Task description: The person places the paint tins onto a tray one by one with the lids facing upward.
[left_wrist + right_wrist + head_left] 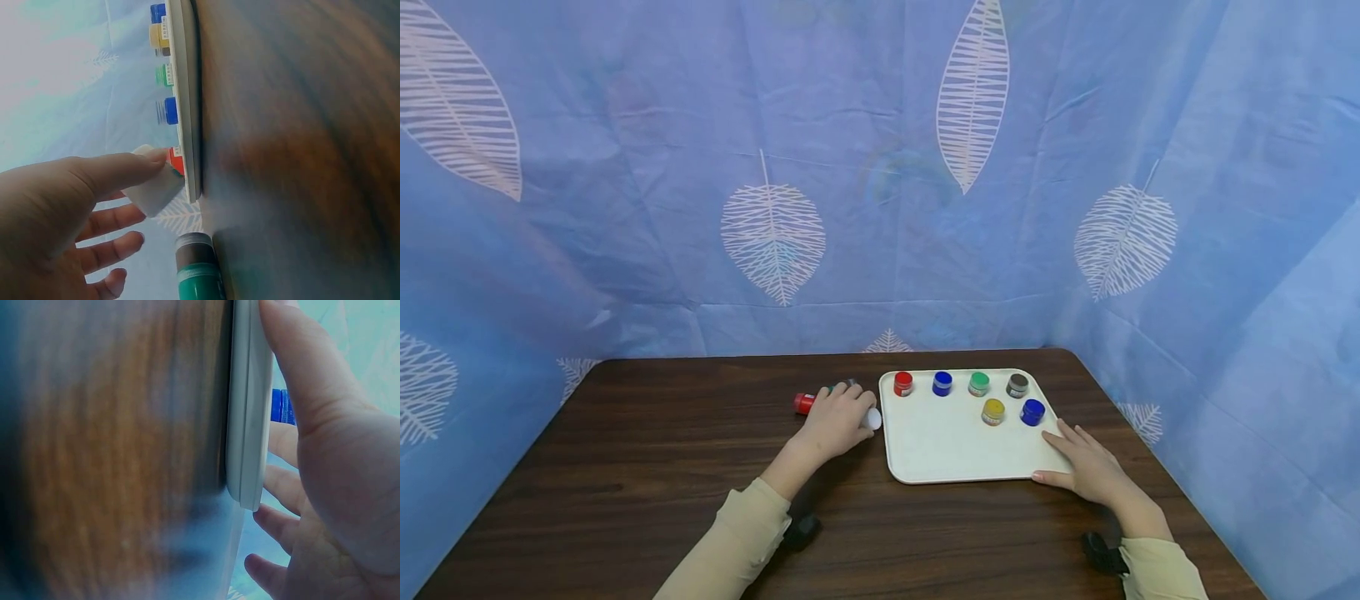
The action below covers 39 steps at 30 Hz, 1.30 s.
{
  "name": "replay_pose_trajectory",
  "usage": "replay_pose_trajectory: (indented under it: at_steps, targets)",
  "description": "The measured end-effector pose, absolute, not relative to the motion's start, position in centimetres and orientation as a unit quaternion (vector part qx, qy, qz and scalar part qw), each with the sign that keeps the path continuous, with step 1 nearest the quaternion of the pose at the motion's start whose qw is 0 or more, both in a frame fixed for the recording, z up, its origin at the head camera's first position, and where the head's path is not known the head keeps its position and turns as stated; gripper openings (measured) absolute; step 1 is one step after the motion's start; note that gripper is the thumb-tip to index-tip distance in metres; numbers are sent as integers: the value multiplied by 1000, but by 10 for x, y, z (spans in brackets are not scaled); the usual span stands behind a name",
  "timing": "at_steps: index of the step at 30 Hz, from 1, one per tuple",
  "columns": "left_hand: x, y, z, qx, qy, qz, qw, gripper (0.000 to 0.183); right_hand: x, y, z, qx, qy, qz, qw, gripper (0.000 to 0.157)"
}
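Observation:
My left hand (837, 419) pinches a small white jar (155, 190) between thumb and fingers, just off the left edge of a white tray (955, 458). A red bottle (802, 404) lies behind that hand, partly hidden by it. Below the fingers in the left wrist view a green bottle with a dark cap (199, 278) shows. My right hand (1093, 467) rests at the tray's near right corner, thumb on the front rim and fingers spread along the side. Close to its fingertips stands a blue jar (1032, 412).
On the tray's back row stand a red jar (903, 383), another blue jar (942, 383), a green jar (979, 383) and a dark jar (1017, 385). In front of them is a yellow jar (992, 412). A blue leaf-print cloth (865, 250) hangs behind the dark wooden table (647, 467).

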<state>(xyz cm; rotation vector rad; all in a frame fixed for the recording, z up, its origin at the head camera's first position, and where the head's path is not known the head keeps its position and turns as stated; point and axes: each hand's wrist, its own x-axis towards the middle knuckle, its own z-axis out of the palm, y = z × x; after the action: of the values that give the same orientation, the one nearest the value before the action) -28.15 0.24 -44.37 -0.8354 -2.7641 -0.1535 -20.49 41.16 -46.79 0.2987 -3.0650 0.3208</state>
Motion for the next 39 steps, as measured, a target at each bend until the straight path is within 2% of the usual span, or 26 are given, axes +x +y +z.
replay_pose_trajectory:
  at_steps: [4,8,19,25,39]
  targets:
    - [-282,6,-442,-297,-940,-56,157,43,-206,413,-469,97,-990,103,25,84]
    - [-283,11,-439,-300,-937,-69,166,43,-207,413,-468,97,-990,103,24,85]
    - [-290,40,-433,-282,-945,-102,128,42,-207,411,-470,96,-990,104,22,84]
    - [-289,57,-429,-280,-941,-136,129,34,-206,410,-470,96,-990,103,24,84]
    - [-294,95,-430,-264,-940,-187,111,30,-203,408,-464,92,-991,93,19,83]
